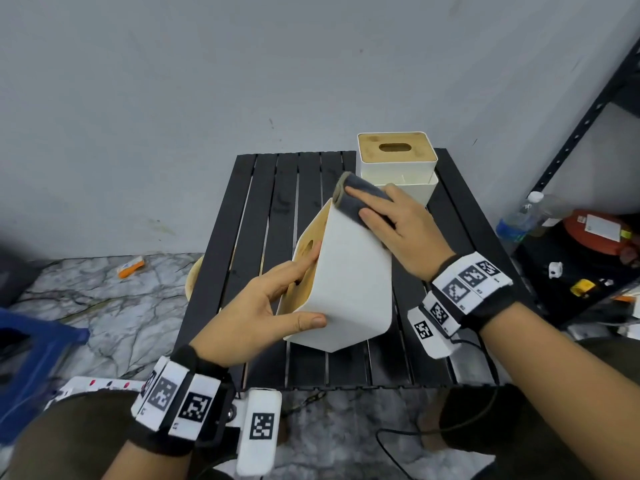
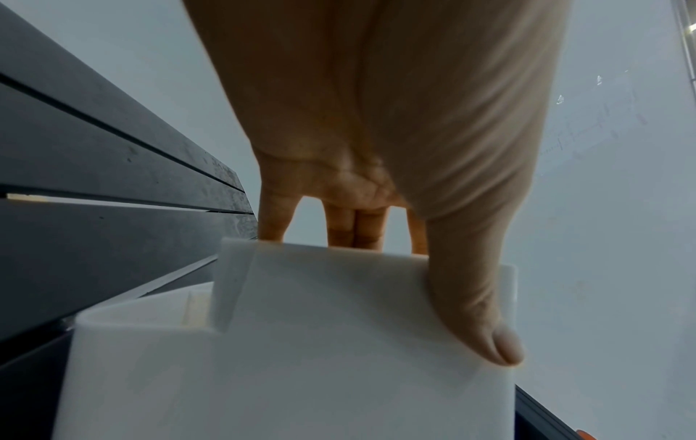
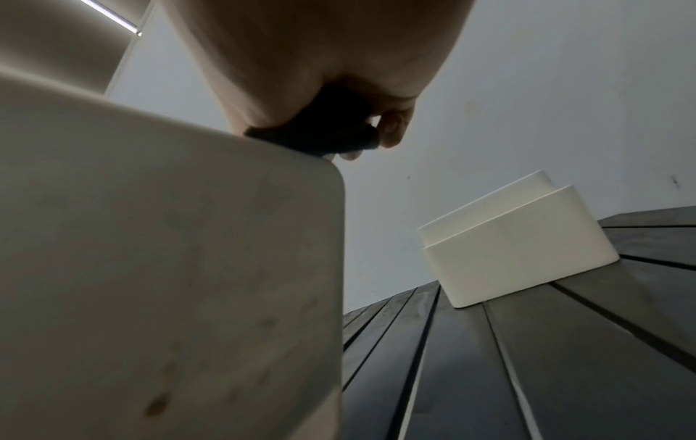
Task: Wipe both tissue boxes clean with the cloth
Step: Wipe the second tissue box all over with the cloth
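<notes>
Left hand (image 1: 263, 306) grips the tilted near tissue box (image 1: 349, 282), flat right hand (image 1: 398, 230) presses the grey cloth (image 1: 360, 199) on it; far tissue box (image 1: 398, 164) upright, contents unseen

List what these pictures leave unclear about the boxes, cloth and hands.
- Near tissue box: its underside, facing the table, is hidden in the head view.
- Cloth: mostly covered by the right hand.
- Left hand: fingertips hidden behind the box rim, left wrist view.
- Far tissue box: contents not visible.
</notes>
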